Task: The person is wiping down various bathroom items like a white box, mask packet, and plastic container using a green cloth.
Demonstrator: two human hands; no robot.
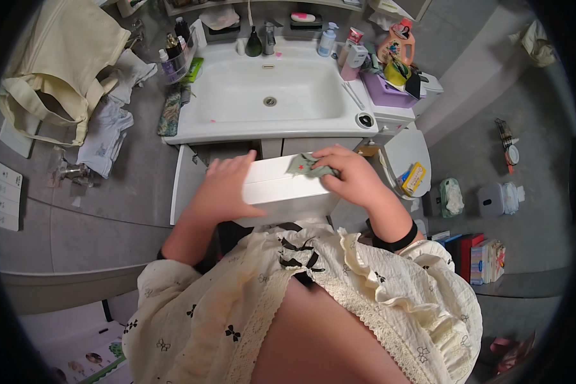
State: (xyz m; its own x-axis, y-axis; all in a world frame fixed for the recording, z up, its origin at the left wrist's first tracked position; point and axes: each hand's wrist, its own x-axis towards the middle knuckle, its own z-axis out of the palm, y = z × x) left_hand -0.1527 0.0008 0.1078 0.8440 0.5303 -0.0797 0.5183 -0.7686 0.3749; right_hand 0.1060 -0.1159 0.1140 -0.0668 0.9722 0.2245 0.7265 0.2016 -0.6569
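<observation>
A long white box (278,185) lies crosswise in front of my body, below the sink's front edge. Around its left end is my left hand (225,187), thumb on the near side and fingers along the far side. My right hand (348,170) pinches a crumpled grey-green cloth (303,164) with a small red star. That cloth rests against the upper face of the box at its right end. Behind the box, a cabinet door (183,180) stands open at the left under the sink.
A white sink (211,127) spans the area ahead, with a faucet (269,38). Bottles and a purple basket (384,93) crowd its right side. To the right is a toilet (405,149) with a yellow packet on its lid. A cream bag (72,48) hangs at left.
</observation>
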